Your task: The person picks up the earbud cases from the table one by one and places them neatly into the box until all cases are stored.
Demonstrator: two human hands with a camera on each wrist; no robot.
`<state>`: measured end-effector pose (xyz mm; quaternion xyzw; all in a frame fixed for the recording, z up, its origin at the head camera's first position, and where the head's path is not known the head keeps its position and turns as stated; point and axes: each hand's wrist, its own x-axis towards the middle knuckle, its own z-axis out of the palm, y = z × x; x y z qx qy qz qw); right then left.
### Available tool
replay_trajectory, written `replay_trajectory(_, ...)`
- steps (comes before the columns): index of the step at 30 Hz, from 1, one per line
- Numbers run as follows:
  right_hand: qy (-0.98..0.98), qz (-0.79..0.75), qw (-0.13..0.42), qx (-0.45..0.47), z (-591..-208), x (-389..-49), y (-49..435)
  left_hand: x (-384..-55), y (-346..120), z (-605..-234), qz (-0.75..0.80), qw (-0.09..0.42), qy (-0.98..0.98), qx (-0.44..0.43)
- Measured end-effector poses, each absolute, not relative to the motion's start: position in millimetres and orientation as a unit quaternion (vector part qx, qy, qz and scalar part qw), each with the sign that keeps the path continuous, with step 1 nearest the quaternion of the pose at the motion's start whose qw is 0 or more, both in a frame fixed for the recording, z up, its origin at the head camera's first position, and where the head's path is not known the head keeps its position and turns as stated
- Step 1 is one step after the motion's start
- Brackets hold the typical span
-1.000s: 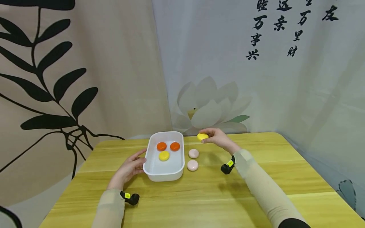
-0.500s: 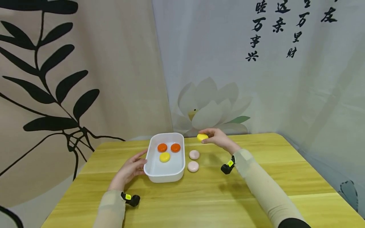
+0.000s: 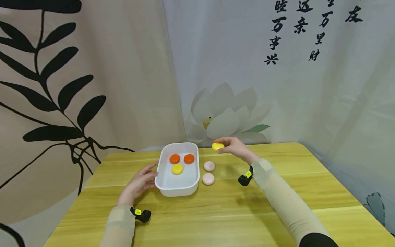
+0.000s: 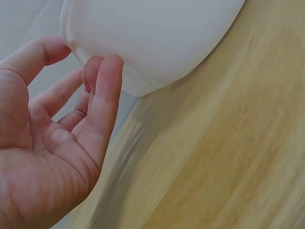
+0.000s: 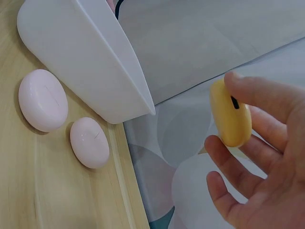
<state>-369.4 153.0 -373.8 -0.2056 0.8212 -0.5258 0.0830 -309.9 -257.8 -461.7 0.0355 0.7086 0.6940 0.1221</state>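
Yellow disc (image 3: 217, 146) aloft in right grip (image 3: 233, 147), thumb (image 5: 262, 94) opposite fingers (image 5: 233, 164)

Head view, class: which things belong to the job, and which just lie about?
Job, apparently:
yellow disc held by right hand
white tub touched by left hand
orange discs and second yellow disc inside
pink discs beside tub

Just about:
printed curtain
wrist cameras

Right hand (image 3: 236, 149) pinches, raised; left hand (image 3: 141, 181) bends its fingers.
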Motion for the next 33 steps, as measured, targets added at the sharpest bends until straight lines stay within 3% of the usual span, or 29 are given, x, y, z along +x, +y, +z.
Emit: replay_trajectory(33,0.838,-0.492,0.077,-0.221,-358.6,-367.7,140.3,-308.7,-255.3,-462.2,0.694,0.115,0.710,0.033)
